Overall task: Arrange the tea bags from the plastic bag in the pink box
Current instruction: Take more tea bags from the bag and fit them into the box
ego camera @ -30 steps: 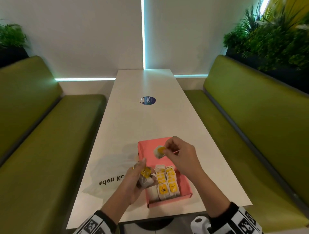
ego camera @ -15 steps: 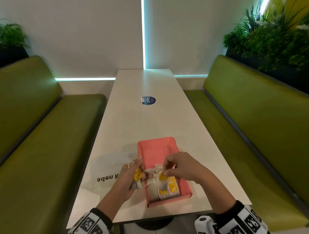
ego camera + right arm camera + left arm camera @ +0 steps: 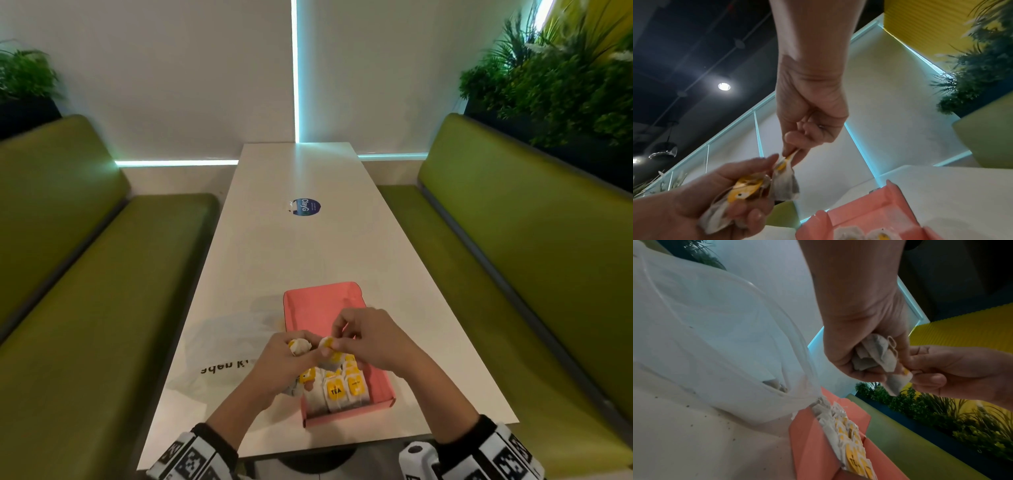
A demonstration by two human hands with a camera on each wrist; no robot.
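The pink box (image 3: 320,306) lies open on the white table, its near half filled with rows of yellow-tagged tea bags (image 3: 339,390). Just above the box's left wall, my left hand (image 3: 291,356) grips a crumpled bunch of tea bags (image 3: 873,353). My right hand (image 3: 342,337) meets it from the right and pinches the top of one tea bag (image 3: 785,178) at the edge of that bunch. The clear plastic bag (image 3: 219,349) lies flat to the left of the box, under my left forearm. The pink box (image 3: 809,443) also shows in the left wrist view.
The long white table (image 3: 301,246) carries a round blue sticker (image 3: 306,207) farther out. Green benches (image 3: 513,274) run along both sides, with plants behind them. The near table edge is just below the box.
My right hand lowered its earlier tea bag into the rows in the box, let go, then came back to my left hand and pinched another bag from the bunch.
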